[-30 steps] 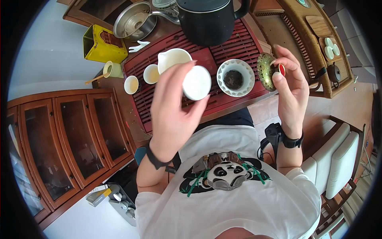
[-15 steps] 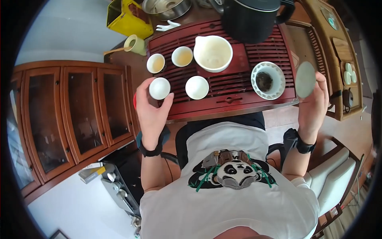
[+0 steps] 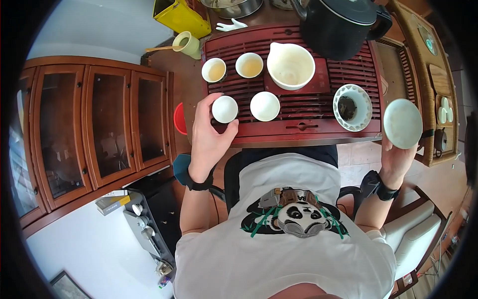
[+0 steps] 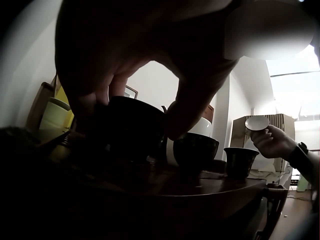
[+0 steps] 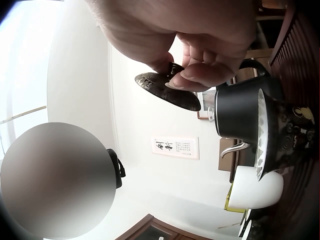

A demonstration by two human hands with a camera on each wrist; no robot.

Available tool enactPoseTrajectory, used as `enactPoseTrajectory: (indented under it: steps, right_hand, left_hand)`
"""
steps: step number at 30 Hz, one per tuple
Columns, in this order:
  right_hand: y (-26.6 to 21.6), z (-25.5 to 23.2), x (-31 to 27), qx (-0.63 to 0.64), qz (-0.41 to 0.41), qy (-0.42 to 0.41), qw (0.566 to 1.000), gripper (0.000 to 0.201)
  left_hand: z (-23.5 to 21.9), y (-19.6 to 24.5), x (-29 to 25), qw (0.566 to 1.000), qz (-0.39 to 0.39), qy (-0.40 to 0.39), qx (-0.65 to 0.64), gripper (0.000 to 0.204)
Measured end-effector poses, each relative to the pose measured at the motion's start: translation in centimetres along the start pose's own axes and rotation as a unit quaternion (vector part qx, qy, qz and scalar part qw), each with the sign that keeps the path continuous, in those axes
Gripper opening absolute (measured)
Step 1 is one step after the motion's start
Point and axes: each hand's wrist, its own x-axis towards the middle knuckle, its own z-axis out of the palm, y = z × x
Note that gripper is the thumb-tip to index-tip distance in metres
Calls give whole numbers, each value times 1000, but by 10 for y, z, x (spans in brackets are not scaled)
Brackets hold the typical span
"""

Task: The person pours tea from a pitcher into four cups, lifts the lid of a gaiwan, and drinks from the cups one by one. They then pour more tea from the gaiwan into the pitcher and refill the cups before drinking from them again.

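In the head view my left hand (image 3: pixel 209 137) grips a small white-lined cup (image 3: pixel 225 109) between thumb and fingers at the left front of the red slatted tray (image 3: pixel 308 126). The left wrist view shows that cup (image 4: pixel 135 127) dark, low at the tray. Another white-lined cup (image 3: pixel 265 106) stands beside it. My right hand (image 3: pixel 397 162) pinches the lid (image 3: pixel 403 123) by its knob, off the tray's right edge, its pale inside facing up. A patterned bowl (image 3: pixel 352 107) with dark leaves stands uncovered just left of the lid.
Two cups of yellowish liquid (image 3: pixel 213 71) and a white spouted pitcher (image 3: pixel 291 67) stand farther back on the tray. Behind are a black kettle (image 3: pixel 338 27), a white hand figure (image 3: pixel 231 25) and a yellow tin (image 3: pixel 183 18). A wicker shelf (image 3: pixel 428 99) is at the right.
The left hand has moved left and down with its cup, away from the pitcher, to the tray's left front. The lid has turned from its green patterned outside to its pale inside.
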Motion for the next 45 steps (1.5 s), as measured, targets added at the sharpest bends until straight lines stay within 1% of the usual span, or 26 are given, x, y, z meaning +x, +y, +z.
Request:
enactPoseTrajectory:
  steps: [1,2,3,5,6,7,9,10,11,12,14,15,16,18,19,20,24,26,27,30,34,35,37,41,43,45]
  right_hand:
    - [0,0,0,2,1,-2,1000,42]
    - [0,1,-1,-7,1,16,1000,41]
    - [0,2,-1,-16,1,35,999,41]
    - [0,3,-1,-12,0,39,999,41]
    - [0,3,-2,-13,1,44,999,41]
    - [1,2,-1,-11,0,43,999,41]
    - [1,-1,0,-8,0,4,1000,43]
    - [1,2,0,-6,-2,3,1000,43]
    - [0,8,-1,-20,6,50,999,45]
    - [0,11,-3,-33,15,98,995,46]
    - [-1,8,-3,-31,13,76,997,47]
    - [-1,9,-2,-31,12,54,998,48]
    - [-2,11,-3,-29,10,55,998,48]
    - [-4,23,-3,-51,12,105,993,47]
    - [-5,23,-2,-50,11,107,993,47]
    - [-5,23,-1,-40,6,72,997,44]
    - [-8,28,3,-24,-18,-9,1000,34]
    - [-9,35,3,-29,-20,10,999,32]
    - [-9,39,3,-34,-21,25,999,31]
    - [-12,42,4,-40,-17,12,999,31]
    - [-13,49,5,-35,-13,56,998,31]
    - [-11,39,7,-37,-15,62,997,31]
    - [-5,13,7,0,-4,-81,997,48]
    - [-11,27,4,-18,16,5,1000,47]
    - [-11,34,5,-18,8,6,1000,44]
    - [-13,40,6,-19,0,7,1000,41]
  left_hand:
    - [0,1,0,1000,-7,-10,-15,62]
    - [0,-1,0,1000,25,2,-3,64]
    - [-3,0,1,1000,26,4,0,64]
    - [-13,1,5,995,84,50,31,62]
    - [-18,5,9,994,72,74,25,55]
    - [-24,5,16,992,74,96,41,51]
    - [-36,-3,33,990,84,97,50,52]
    - [-41,-6,43,992,67,82,64,60]
    - [-44,-9,53,992,69,83,65,60]
    - [-45,-12,63,993,73,50,79,65]
    - [-48,-14,79,991,77,-20,103,77]
    - [-47,-13,85,991,80,-21,104,77]
    - [-45,-11,89,990,86,-38,105,77]
    - [-45,-9,97,988,94,-58,108,76]
    - [-46,-8,101,988,81,-88,99,74]
    - [-46,-7,103,987,68,-118,90,72]
    - [-43,-6,103,988,60,-107,98,65]
    - [-41,-2,98,995,71,-58,36,59]
    - [-40,3,94,995,73,-62,35,59]
    - [-38,32,76,992,65,-39,-101,60]
    - [-25,67,52,988,90,-43,-121,63]
    - [-19,73,47,987,91,-50,-123,63]
    - [-5,85,36,981,94,-60,-159,66]
    - [29,105,22,971,108,-130,-172,73]
    - [52,112,18,966,94,-129,-203,77]
    - [67,113,19,970,95,-151,-166,74]
